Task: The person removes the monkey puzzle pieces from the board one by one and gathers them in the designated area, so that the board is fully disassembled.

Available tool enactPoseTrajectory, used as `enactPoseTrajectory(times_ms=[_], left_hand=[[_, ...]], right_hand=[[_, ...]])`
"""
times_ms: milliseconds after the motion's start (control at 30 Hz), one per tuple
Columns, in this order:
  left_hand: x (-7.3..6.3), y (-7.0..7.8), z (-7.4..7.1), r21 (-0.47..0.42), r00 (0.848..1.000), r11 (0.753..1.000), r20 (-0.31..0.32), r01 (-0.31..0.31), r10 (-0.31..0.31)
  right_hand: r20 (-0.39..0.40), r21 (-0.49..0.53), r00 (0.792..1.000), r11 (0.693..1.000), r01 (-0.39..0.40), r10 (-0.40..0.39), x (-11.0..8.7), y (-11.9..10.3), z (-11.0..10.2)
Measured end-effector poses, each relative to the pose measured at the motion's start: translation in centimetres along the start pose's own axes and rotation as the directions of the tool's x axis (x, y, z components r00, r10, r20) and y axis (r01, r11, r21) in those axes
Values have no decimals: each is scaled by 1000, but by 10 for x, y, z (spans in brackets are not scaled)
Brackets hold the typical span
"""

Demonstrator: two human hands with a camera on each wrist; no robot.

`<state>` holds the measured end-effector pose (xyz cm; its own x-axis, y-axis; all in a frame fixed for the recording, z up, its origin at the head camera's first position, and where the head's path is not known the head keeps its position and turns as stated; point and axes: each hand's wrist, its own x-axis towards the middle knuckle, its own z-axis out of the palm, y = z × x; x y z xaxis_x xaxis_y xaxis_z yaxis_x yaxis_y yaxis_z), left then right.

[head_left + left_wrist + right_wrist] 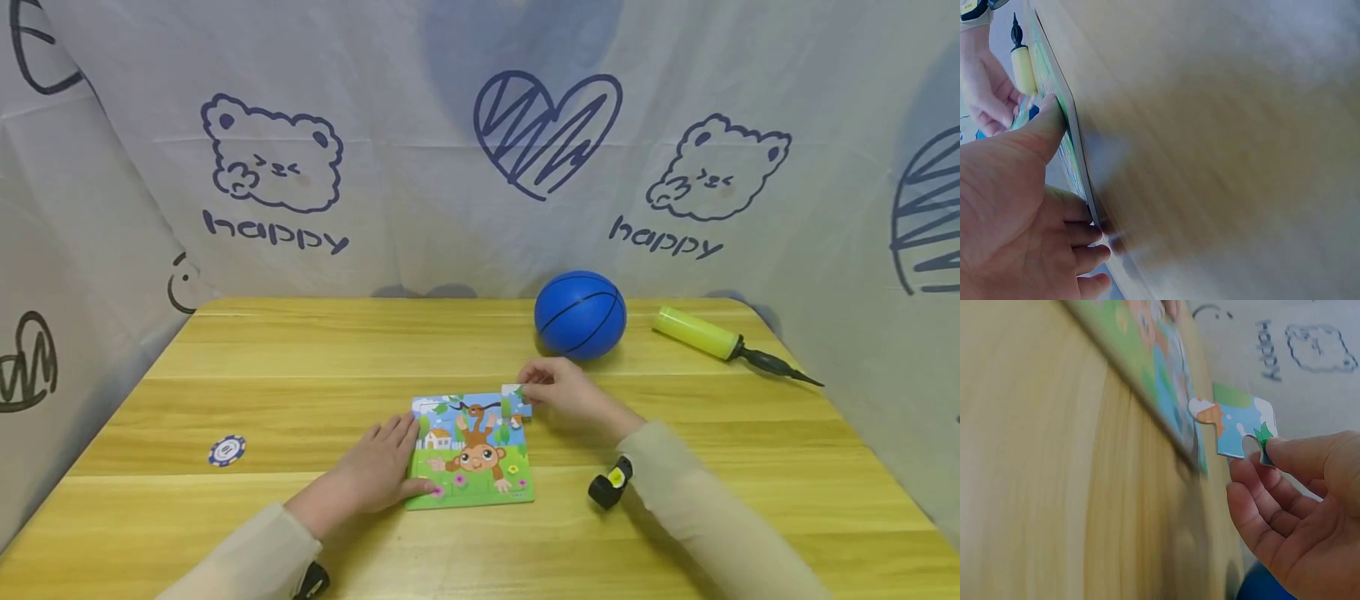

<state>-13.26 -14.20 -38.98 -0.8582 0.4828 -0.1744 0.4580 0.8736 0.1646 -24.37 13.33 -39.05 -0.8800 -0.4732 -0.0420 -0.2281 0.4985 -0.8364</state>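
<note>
A jigsaw puzzle [468,467] with a hanging monkey picture lies on the table. My right hand [566,393] pinches a puzzle piece [1235,422] between thumb and fingers. From the head it covers the puzzle's upper right corner; the right wrist view shows the piece raised, tilted and apart from the board. My left hand [375,471] rests along the puzzle's left edge, fingers fairly straight and thumb lying over the lower left corner. In the left wrist view, that thumb [1050,122] touches the board's edge.
A blue ball [580,315] sits just beyond my right hand. Farther right lies a yellow hand pump [697,333] with a black nozzle end. A poker chip [227,451] is on the left of the wooden table [300,350]. Printed cloth [412,183] hangs behind.
</note>
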Motion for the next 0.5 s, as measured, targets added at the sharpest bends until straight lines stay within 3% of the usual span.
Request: enactPoseTrajectory(times_ms=[267, 500], left_hand=[[0, 0, 0, 9, 1000, 1000, 10, -5, 5], [0, 0, 0, 13, 1000, 1000, 4, -8, 8]], right_hand=[[-17, 18, 997, 997, -70, 70, -14, 26, -25], [-39, -61, 995, 993, -98, 95, -18, 31, -29]])
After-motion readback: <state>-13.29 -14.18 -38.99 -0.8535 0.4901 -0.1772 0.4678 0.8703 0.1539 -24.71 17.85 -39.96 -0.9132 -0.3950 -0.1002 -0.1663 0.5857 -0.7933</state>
